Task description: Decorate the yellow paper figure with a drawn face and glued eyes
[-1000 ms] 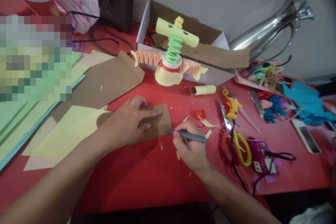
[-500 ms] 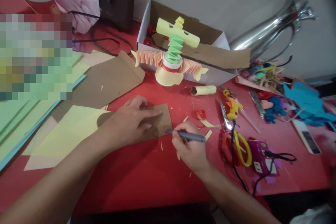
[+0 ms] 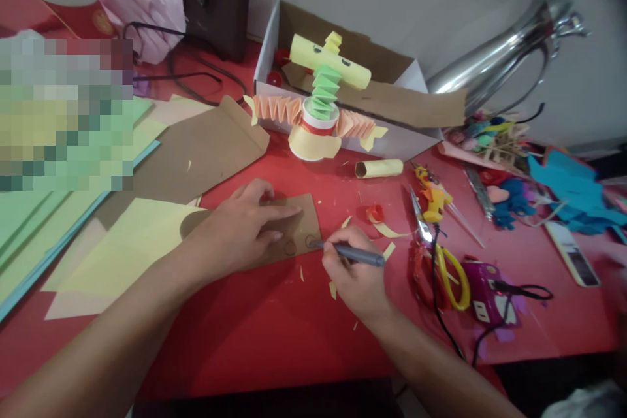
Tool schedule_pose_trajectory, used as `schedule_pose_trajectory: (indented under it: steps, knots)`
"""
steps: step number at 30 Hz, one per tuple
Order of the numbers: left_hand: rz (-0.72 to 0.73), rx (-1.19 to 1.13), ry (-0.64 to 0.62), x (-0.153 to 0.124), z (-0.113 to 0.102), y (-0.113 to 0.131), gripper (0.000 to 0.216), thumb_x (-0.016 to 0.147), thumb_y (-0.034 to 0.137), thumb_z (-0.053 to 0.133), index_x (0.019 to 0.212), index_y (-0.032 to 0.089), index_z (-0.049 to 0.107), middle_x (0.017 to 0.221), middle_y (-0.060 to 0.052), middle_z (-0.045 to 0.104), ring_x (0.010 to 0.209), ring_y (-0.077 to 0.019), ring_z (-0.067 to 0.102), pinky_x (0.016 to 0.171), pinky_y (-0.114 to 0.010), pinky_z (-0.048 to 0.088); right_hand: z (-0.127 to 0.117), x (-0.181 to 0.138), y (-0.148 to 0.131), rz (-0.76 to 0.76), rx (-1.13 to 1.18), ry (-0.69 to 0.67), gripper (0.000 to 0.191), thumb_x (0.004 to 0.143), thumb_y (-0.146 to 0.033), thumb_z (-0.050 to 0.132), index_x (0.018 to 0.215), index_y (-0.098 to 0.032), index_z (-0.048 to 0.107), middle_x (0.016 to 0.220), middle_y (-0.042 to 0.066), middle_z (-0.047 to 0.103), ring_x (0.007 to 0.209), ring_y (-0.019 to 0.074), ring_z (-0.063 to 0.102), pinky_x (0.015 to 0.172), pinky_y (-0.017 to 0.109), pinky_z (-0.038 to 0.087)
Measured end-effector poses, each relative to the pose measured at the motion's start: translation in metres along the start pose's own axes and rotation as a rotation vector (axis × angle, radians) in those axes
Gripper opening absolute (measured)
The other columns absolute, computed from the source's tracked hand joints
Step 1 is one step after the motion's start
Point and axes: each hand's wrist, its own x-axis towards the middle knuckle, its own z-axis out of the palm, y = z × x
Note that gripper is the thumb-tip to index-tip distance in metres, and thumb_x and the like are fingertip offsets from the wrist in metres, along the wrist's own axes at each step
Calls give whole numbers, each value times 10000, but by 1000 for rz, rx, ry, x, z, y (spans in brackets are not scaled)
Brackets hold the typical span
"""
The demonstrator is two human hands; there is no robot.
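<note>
My left hand lies flat, fingers spread, on a small brown paper piece on the red table, holding it down. My right hand is closed around a grey pen, whose tip touches the paper's right corner beside two small drawn circles. A paper craft figure with a yellow roll, green and orange accordion folds and a white cup base stands behind the paper.
An open cardboard box sits at the back. A yellow paper roll, glue gun, yellow-handled scissors and a purple socket with cable lie to the right. Coloured paper sheets and brown paper cover the left. A silver jug lies at the back right.
</note>
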Motion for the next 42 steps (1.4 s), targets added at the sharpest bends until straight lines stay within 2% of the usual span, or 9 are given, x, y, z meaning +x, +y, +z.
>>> schedule_pose_trajectory:
  steps: [14, 29, 42]
  knots:
    - [-2, -33, 18, 0, -1, 1, 409, 862, 304, 586, 1258, 387, 648, 1196, -75, 505, 1040, -261, 582, 958, -483, 484, -1, 2, -3, -39, -8, -23, 103, 845, -223, 599, 744, -226, 580, 647, -23, 562, 630, 149, 540, 590, 289, 415]
    - [6, -18, 5, 0, -1, 0, 439, 849, 258, 588, 1266, 386, 640, 1197, -76, 499, 1017, -255, 587, 934, -480, 498, 0, 2, -2, -31, -12, 8, 129, 850, -206, 593, 728, -224, 553, 631, -33, 535, 607, 141, 518, 616, 298, 411]
    - [4, -2, -5, 1, -2, 1, 448, 847, 257, 597, 1277, 380, 635, 1201, -74, 491, 1033, -255, 576, 960, -480, 485, -2, 4, -5, -64, -7, -28, 114, 842, -199, 596, 732, -215, 573, 633, -31, 555, 637, 147, 532, 643, 301, 403]
